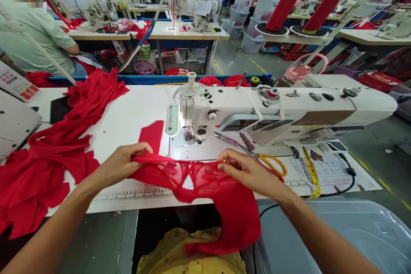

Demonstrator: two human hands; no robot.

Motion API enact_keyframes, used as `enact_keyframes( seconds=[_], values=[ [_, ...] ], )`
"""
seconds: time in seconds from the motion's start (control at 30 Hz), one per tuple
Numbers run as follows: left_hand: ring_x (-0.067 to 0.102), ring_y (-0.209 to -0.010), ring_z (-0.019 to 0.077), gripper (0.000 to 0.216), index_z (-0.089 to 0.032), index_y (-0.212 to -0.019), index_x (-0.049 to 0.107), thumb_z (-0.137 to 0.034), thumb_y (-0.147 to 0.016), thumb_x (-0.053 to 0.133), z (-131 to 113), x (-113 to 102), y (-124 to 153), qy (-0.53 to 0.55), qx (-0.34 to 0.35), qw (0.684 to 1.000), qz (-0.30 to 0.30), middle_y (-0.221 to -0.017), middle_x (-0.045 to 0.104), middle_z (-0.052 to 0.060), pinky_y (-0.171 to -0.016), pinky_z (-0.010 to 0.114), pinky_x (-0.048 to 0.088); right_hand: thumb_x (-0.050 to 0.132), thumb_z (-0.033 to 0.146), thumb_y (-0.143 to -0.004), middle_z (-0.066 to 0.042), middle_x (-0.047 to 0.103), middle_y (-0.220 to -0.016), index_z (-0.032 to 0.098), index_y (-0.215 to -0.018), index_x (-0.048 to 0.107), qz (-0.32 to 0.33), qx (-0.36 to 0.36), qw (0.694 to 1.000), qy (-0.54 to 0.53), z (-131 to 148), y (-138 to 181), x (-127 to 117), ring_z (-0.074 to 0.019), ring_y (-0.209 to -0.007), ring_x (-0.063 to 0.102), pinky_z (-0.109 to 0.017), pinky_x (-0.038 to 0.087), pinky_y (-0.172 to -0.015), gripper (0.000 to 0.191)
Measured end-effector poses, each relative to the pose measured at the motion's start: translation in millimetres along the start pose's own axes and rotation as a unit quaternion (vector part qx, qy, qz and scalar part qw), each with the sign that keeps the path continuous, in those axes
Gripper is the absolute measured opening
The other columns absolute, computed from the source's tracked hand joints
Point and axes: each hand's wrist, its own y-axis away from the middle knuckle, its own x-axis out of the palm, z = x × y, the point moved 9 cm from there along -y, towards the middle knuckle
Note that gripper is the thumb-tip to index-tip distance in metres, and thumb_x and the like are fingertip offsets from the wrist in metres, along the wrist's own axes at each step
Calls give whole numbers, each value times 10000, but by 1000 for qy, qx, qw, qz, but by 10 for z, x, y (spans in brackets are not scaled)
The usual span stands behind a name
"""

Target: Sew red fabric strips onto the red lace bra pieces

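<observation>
A red garment piece with lace panels (pixel 205 182) is stretched between my two hands, over the table's front edge. My left hand (pixel 130 160) pinches its upper left edge, and my right hand (pixel 240 169) grips the upper edge on the right. A small teardrop gap shows in the middle of the lace, and one long end hangs down over my lap. Just behind the piece stands a white sewing machine (pixel 289 107) with its lamp lit near the needle. A flat scrap of red fabric (pixel 152 137) lies left of the machine's needle.
A heap of red fabric pieces (pixel 73 132) covers the table's left side. Scissors with orange handles (pixel 272 162), tweezers (pixel 226 138) and a yellow tape measure (pixel 311 173) lie at right. A lidded plastic box (pixel 353 231) stands below. A person (pixel 35 34) sits at far left.
</observation>
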Motion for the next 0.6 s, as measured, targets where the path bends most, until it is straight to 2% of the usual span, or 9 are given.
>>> enact_keyframes(
  seconds=[0.03,0.1,0.17,0.23,0.27,0.33,0.4,0.47,0.6],
  values=[
    [515,-549,163,165,-202,-818,647,-289,-845,509,19,-24,-21,-18,-17,1000,-12,-621,586,-13,-528,249,386,552,339,-967,-10,628,-740,228,-917,613,-57,-9,994,96,-18,-32,-136,-170,-636,578,-273,459,-578,136],
    [550,-613,204,193,-190,-967,662,-315,-841,587,-1,-24,-46,-68,-37,994,-72,-715,624,27,-584,294,431,557,235,-946,-113,685,-929,188,-1018,648,-200,-29,949,243,39,-15,-271,-248,-811,640,-370,522,-716,125],
    [625,-845,278,279,-171,-1116,635,-294,-869,590,-165,48,-36,-136,-9,977,-161,-964,665,109,-752,379,507,500,158,-952,-166,677,-1083,158,-1128,648,-245,-83,924,281,153,21,-48,-283,-972,638,-430,539,-850,229],
    [620,-1055,278,260,-173,-1157,618,-207,-954,459,-451,267,-20,-168,91,959,-208,-1135,652,131,-930,412,512,426,88,-961,-121,687,-1093,172,-1171,640,-201,-139,943,227,209,8,332,-235,-1019,639,-380,549,-907,311],
    [622,-1088,242,279,-181,-1142,622,-166,-980,395,-582,429,-22,-156,154,956,-197,-1149,658,116,-973,383,512,421,82,-963,-110,691,-1096,173,-1169,642,-176,-149,951,206,199,-13,492,-224,-1037,637,-366,552,-919,315],
    [620,-1144,200,302,-180,-1142,620,-149,-1009,350,-708,772,-51,-121,237,956,-124,-1199,661,105,-1037,360,503,461,124,-974,-120,689,-1146,159,-1162,647,-147,-167,955,197,152,-60,685,-235,-1095,627,-395,541,-967,267],
    [578,-1248,236,269,-161,-1190,597,-213,-1023,393,-660,988,-78,-110,245,960,-81,-1294,631,134,-1111,464,452,505,184,-980,-132,678,-1215,157,-1171,644,-121,-177,956,198,54,-112,727,-253,-1160,610,-455,516,-1016,238],
    [493,-1355,287,300,-154,-1263,557,-285,-1020,441,-537,1084,-66,-104,213,969,-70,-1388,576,166,-1152,588,363,516,220,-986,-123,673,-1248,172,-1195,632,-86,-187,961,186,-48,-137,684,-249,-1197,602,-479,502,-1036,243],
    [433,-1412,294,344,-175,-1341,510,-286,-1026,429,-472,1109,72,-82,169,980,-71,-1427,552,160,-1159,612,345,497,218,-1001,-85,694,-1211,217,-1218,622,-34,-210,966,148,-64,-94,574,-217,-1201,606,-451,504,-1036,251]
  ],
)
